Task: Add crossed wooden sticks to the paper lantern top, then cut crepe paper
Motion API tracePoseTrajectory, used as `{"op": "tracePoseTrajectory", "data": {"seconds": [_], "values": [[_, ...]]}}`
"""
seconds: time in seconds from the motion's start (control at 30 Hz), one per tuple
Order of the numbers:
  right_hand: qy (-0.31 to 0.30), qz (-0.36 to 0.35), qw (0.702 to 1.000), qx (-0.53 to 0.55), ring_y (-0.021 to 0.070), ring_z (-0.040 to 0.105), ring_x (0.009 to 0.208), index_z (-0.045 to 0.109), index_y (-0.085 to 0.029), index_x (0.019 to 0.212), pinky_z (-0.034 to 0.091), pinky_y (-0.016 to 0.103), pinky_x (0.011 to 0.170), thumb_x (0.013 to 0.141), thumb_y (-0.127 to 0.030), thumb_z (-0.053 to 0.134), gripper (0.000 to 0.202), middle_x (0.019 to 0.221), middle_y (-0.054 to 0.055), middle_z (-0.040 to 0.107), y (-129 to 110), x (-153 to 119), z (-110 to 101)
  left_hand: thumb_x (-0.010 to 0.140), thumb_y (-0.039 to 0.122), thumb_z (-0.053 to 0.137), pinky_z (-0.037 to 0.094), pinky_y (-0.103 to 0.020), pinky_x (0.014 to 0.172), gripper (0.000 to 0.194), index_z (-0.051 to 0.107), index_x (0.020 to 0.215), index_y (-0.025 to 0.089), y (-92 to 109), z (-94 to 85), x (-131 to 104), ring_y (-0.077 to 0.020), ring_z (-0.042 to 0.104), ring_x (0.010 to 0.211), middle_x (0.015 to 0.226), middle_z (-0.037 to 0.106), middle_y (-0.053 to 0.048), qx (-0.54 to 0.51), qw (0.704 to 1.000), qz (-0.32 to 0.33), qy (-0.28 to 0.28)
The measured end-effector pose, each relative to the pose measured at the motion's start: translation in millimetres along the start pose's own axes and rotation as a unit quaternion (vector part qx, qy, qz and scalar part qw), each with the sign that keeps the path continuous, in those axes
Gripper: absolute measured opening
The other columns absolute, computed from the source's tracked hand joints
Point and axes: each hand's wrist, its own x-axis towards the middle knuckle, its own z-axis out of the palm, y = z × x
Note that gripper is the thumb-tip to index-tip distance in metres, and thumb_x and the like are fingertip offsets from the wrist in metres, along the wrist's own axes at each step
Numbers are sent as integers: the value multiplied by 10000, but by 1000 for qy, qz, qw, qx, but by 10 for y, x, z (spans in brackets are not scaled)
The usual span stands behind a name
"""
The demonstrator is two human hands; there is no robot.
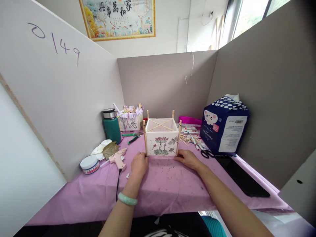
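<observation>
A white box-shaped paper lantern (pixel 150 144) stands upright at the middle of the table, with wooden sticks as corner posts and two thin sticks crossed over its top. Its front panel carries a drawing of lotus flowers and dragonflies. My left hand (pixel 139 163) is closed at the foot of the front left post, a jade-green bangle on the wrist. At the foot of the front right post, my right hand (pixel 188 158) pinches the lantern's lower corner. The fingertips of both hands are partly hidden behind the posts.
A pink glue gun (pixel 118 160), white tub (pixel 89 164), dry leaf (pixel 110 150) and green bottle (pixel 112 128) lie or stand at left. Behind are pliers (pixel 133 139) and a decorated box (pixel 129 122). At right are scissors (pixel 206 153), a tissue pack (pixel 223 126) and a phone (pixel 243 177).
</observation>
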Motion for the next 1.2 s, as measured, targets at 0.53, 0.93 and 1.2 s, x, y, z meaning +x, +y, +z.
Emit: {"op": "tracePoseTrajectory", "data": {"seconds": [0.53, 0.93, 1.2], "values": [[9, -6, 1000, -10, 194, 584, 719, 639, -178, 808, 374, 269, 641, 837, -419, 539, 263, 807, 54, 692, -5, -14, -3, 852, 261, 587, 362, -340, 939, 163, 661, 987, 210, 1098, -774, 155, -225, 494, 1051, 1029, 645, -38, -109, 926, 287, 218], [3, -10, 1000, -5, 216, 615, 740, 667, -194, 832, 370, 270, 628, 833, -388, 533, 236, 820, 53, 708, -61, -24, -54, 837, 259, 607, 376, -382, 890, 129, 658, 939, 198, 1379, -732, 420, -246, 526, 1053, 1018, 673, -57, -38, 955, 272, 114], [-2, -14, 1000, 4, 224, 632, 794, 680, -201, 898, 396, 277, 662, 833, -378, 539, 235, 901, 56, 723, -57, -23, -55, 844, 232, 585, 405, -354, 855, 87, 628, 906, 190, 1387, -801, 479, -224, 567, 1010, 999, 660, -57, -23, 951, 298, 86]]}}
